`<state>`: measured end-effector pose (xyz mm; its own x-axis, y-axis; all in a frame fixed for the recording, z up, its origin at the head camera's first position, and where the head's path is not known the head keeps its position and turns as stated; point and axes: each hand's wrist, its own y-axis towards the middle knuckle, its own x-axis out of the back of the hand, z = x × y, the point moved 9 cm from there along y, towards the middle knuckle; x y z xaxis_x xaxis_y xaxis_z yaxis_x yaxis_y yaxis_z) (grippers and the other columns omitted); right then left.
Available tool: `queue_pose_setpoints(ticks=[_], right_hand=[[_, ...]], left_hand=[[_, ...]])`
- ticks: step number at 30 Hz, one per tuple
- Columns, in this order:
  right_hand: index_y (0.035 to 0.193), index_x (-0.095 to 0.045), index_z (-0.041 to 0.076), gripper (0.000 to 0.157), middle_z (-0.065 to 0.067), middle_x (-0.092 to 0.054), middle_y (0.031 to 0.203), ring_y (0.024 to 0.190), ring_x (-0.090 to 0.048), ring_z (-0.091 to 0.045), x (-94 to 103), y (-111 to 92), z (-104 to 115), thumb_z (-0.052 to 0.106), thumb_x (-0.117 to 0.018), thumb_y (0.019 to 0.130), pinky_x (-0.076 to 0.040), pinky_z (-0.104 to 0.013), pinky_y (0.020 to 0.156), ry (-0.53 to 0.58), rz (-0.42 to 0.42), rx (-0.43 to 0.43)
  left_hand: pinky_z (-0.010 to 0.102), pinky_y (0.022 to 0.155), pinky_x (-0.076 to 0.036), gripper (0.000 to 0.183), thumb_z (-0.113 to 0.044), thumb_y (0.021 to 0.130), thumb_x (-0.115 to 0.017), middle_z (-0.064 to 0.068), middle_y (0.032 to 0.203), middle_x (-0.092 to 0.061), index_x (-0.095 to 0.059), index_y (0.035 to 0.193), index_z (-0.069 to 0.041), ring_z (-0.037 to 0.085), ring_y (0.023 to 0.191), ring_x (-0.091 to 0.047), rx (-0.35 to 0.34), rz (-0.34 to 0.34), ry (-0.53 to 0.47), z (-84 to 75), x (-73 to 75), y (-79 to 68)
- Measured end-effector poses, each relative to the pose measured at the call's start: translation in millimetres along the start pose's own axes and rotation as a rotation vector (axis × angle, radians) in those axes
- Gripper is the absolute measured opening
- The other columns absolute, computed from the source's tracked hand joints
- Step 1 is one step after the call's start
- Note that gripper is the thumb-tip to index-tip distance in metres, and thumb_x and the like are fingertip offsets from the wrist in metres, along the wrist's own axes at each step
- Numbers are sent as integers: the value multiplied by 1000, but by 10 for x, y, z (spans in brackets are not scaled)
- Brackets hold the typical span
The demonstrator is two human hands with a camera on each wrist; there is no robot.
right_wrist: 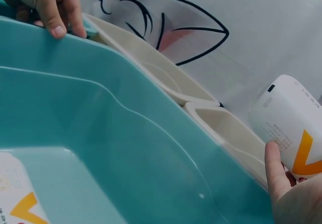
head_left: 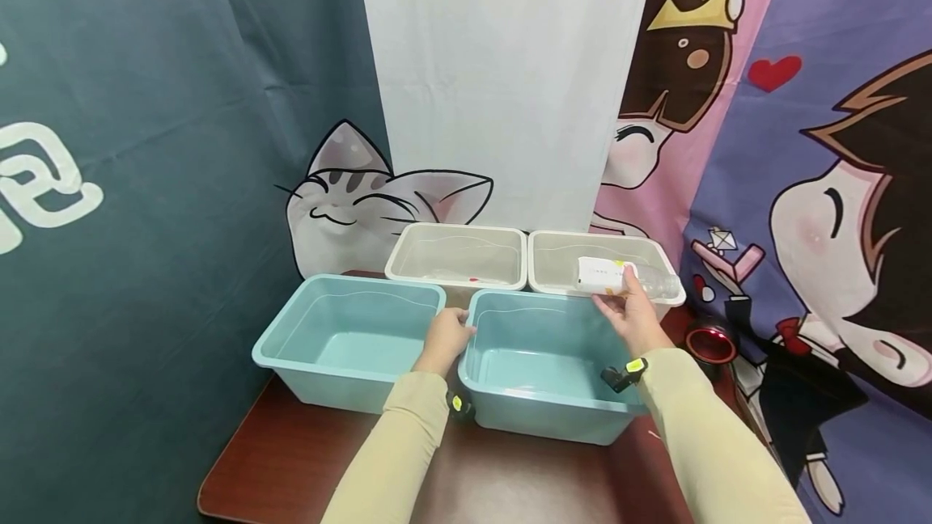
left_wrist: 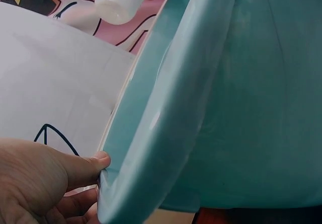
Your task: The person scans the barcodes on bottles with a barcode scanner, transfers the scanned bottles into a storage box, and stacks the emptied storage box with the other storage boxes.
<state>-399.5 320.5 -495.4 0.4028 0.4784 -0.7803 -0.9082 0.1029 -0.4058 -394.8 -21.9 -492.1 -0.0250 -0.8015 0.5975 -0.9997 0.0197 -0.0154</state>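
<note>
In the head view my left hand (head_left: 446,340) grips the left rim of the right blue bin (head_left: 549,425) near its back corner. Its thumb (left_wrist: 89,168) lies at the rim in the left wrist view, other fingers beneath. My right hand (head_left: 635,318) holds a clear plastic bottle (head_left: 607,275) by its white label with a yellow mark. The bottle lies sideways over the right white bin (head_left: 557,242). A similar white label with a yellow mark (right_wrist: 22,199) shows inside the blue bin in the right wrist view.
A second blue bin (head_left: 320,385) stands to the left, and another white bin (head_left: 399,265) behind, with a small red spot (head_left: 473,280) inside. All stand on a brown table (head_left: 306,459). A dark, red-lit round object (head_left: 711,344) sits at the right, before printed curtains (head_left: 510,87).
</note>
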Motion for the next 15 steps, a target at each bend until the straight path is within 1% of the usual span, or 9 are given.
queue_pose_setpoints(ticks=[3, 5, 8, 10, 13, 15], right_hand=[[156, -22, 26, 81, -2, -41, 138, 144, -35, -16, 2, 9, -22, 42, -69, 93, -31, -40, 119, 9, 5, 1], [158, -19, 26, 84, -2, -38, 145, 146, -34, -17, 11, 15, -33, 45, -69, 92, -31, -41, 120, 13, 5, 2], [161, -13, 23, 91, -3, -27, 157, 148, -30, -19, 8, 20, -48, 51, -66, 93, -32, -39, 119, -28, 11, 4], [163, -5, 22, 95, -3, -17, 164, 150, -26, -19, 0, 17, -64, 54, -63, 95, -32, -38, 119, -51, 17, -3], [163, 3, 20, 97, -3, -9, 167, 152, -22, -20, -19, 4, -82, 56, -58, 97, -30, -38, 120, -83, 24, -6], [163, 6, 20, 96, -4, -7, 168, 153, -20, -21, -26, -12, -93, 56, -56, 98, -29, -39, 121, -87, 27, -7]], left_hand=[[51, 100, -53, 41, -8, 91, -74, 20, 128, -67, -65, 129, 4, 39, 121, -62, 1, -1, 1, 6, -6, -1], [51, 100, -53, 41, -8, 91, -74, 20, 128, -67, -65, 129, 4, 39, 121, -62, 0, 0, 3, 5, -7, 2], [51, 100, -53, 41, -8, 91, -74, 20, 129, -66, -65, 129, 4, 39, 121, -62, -5, 1, 7, 0, -2, 5], [51, 101, -52, 41, -8, 91, -74, 20, 129, -66, -65, 129, 4, 39, 122, -61, -7, 0, 9, -5, 3, 3], [51, 101, -52, 41, -8, 91, -74, 20, 129, -66, -65, 129, 4, 39, 122, -61, -6, -1, 9, -7, 7, 1], [51, 101, -52, 41, -9, 91, -74, 20, 129, -66, -65, 129, 4, 39, 121, -62, -5, 0, 9, -5, 7, 1]])
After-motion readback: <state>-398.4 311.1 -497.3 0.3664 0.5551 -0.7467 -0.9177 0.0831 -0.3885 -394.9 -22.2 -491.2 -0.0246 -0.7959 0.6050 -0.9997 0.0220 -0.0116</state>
